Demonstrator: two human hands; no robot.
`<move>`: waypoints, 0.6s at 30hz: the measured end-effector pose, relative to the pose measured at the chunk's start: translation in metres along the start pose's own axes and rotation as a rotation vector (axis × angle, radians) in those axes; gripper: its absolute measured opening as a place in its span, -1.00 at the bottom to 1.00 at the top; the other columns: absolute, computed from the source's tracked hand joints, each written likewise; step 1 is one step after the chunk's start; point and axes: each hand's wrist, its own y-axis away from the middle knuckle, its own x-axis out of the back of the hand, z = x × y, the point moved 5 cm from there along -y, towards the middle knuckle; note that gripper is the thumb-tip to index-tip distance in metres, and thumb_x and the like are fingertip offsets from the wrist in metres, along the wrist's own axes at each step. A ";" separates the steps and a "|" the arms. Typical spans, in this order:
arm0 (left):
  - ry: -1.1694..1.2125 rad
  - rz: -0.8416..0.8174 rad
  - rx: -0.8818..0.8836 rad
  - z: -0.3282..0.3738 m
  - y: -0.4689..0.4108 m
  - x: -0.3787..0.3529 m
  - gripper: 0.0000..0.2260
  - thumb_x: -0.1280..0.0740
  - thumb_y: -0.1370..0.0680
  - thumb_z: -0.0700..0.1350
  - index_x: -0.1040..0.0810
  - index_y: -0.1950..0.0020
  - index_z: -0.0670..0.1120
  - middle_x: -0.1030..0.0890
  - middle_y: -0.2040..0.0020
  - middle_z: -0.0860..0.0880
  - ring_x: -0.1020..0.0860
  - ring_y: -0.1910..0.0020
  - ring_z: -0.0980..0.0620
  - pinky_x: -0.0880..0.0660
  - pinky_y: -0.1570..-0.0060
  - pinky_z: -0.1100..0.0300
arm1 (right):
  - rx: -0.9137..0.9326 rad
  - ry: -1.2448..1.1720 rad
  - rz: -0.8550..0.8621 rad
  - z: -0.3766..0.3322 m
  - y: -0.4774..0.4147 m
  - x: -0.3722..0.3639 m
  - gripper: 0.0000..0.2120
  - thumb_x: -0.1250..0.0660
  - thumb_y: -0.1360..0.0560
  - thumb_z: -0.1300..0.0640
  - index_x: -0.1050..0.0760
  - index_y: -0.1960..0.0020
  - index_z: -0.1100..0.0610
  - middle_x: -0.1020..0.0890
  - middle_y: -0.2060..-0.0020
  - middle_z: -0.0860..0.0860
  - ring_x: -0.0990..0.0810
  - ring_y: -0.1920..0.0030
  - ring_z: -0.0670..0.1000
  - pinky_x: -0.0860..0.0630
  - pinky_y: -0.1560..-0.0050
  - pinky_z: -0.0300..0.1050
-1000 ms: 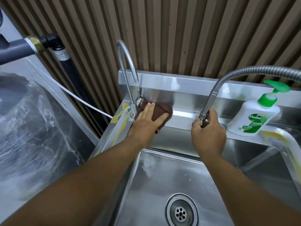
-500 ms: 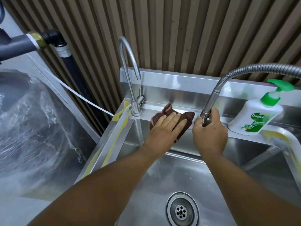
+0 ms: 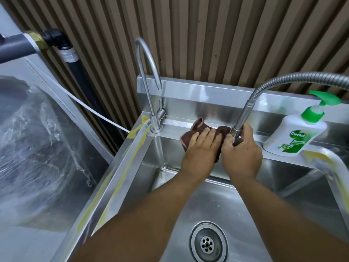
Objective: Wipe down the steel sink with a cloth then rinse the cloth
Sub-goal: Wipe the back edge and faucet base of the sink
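Evidently limp, light brown cloth (image 3: 198, 126), best pinned under flat palm: left hand (image 3: 200, 156) fingers straight, nearly together; right hand (image 3: 243, 156) curled round flexible steel hose (image 3: 245, 110).

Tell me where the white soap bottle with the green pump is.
Head view, right side: the white soap bottle stands on the back ledge of the steel sink, beside the right hand.

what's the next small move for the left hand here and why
Probably slide the cloth a little to the right along the back ledge of the sink, passing under the flexible spout. The left hand presses the cloth flat there with straight fingers. The right hand grips the spout's tip right beside it, seemingly holding it off the ledge. The stretch toward the soap bottle lies just beyond.
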 end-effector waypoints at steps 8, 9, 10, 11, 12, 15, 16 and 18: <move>0.526 0.370 0.597 -0.068 0.069 0.015 -0.36 -0.17 -0.59 -0.22 0.01 -0.64 -0.11 0.04 -0.63 -0.07 0.08 -0.63 -0.06 -0.10 -0.56 -0.03 | 0.013 -0.031 -0.003 -0.002 0.003 0.001 -0.75 -0.28 -0.58 0.01 -0.41 -0.25 -0.07 -0.64 0.16 0.08 -0.60 0.12 0.18 -0.61 0.03 0.13; 0.646 0.423 0.687 -0.067 0.069 0.016 -0.36 -0.17 -0.60 -0.19 0.02 -0.64 -0.07 0.00 -0.63 -0.08 -0.01 -0.62 -0.09 -0.16 -0.55 -0.03 | 0.012 -0.032 -0.002 -0.002 0.003 0.001 -0.75 -0.28 -0.58 0.01 -0.41 -0.26 -0.08 -0.64 0.16 0.07 -0.61 0.12 0.17 -0.61 0.03 0.13; 0.749 0.493 0.776 -0.063 0.068 0.019 -0.36 -0.16 -0.59 -0.13 0.02 -0.65 -0.02 -0.13 -0.62 -0.13 -0.18 -0.58 -0.13 -0.25 -0.51 -0.04 | 0.012 -0.031 -0.001 -0.001 0.003 0.000 -0.74 -0.28 -0.58 0.01 -0.40 -0.27 -0.08 -0.64 0.16 0.06 -0.61 0.12 0.16 -0.62 0.02 0.13; 0.831 0.566 0.877 -0.058 0.067 0.024 -0.36 -0.15 -0.59 -0.08 0.00 -0.65 0.03 -0.30 -0.56 -0.15 -0.36 -0.48 -0.13 -0.36 -0.44 -0.01 | 0.010 -0.029 -0.001 -0.001 0.003 0.000 -0.73 -0.28 -0.58 0.00 -0.39 -0.28 -0.09 -0.64 0.15 0.05 -0.61 0.11 0.16 -0.62 0.01 0.14; 0.893 0.629 0.976 -0.051 0.068 0.027 -0.38 -0.16 -0.60 -0.07 -0.04 -0.64 0.07 -0.43 -0.47 -0.11 -0.49 -0.35 -0.09 -0.44 -0.34 0.09 | 0.009 -0.028 0.000 -0.001 0.003 -0.001 -0.72 -0.28 -0.58 -0.01 -0.38 -0.28 -0.11 -0.64 0.15 0.05 -0.61 0.11 0.15 -0.62 0.01 0.14; 1.153 0.705 1.229 -0.029 0.080 0.020 -0.48 -0.19 -0.59 -0.13 -0.29 -0.56 0.09 -0.61 -0.20 -0.10 -0.61 0.01 -0.04 -0.58 -0.05 0.16 | 0.011 -0.036 0.001 0.000 0.002 -0.001 -0.72 -0.26 -0.57 -0.01 -0.38 -0.28 -0.11 -0.64 0.18 0.04 -0.60 0.11 0.16 -0.60 0.03 0.10; 1.295 0.704 1.309 -0.023 0.081 0.015 -0.56 -0.19 -0.57 -0.15 -0.42 -0.45 0.03 -0.63 -0.07 -0.15 -0.61 0.13 -0.08 -0.61 0.07 0.06 | 0.011 -0.036 0.000 0.000 0.002 -0.001 -0.72 -0.25 -0.57 0.00 -0.38 -0.27 -0.11 -0.64 0.19 0.05 -0.59 0.12 0.16 -0.58 0.04 0.07; 1.552 0.685 1.410 -0.020 0.070 0.009 -0.83 -0.18 -0.58 -0.23 -0.52 -0.07 -0.09 -0.57 0.23 -0.16 -0.52 0.38 -0.08 -0.50 0.37 0.10 | 0.013 -0.033 -0.001 0.000 0.002 0.000 -0.72 -0.25 -0.57 0.00 -0.39 -0.27 -0.10 -0.64 0.19 0.05 -0.58 0.12 0.16 -0.56 0.06 0.04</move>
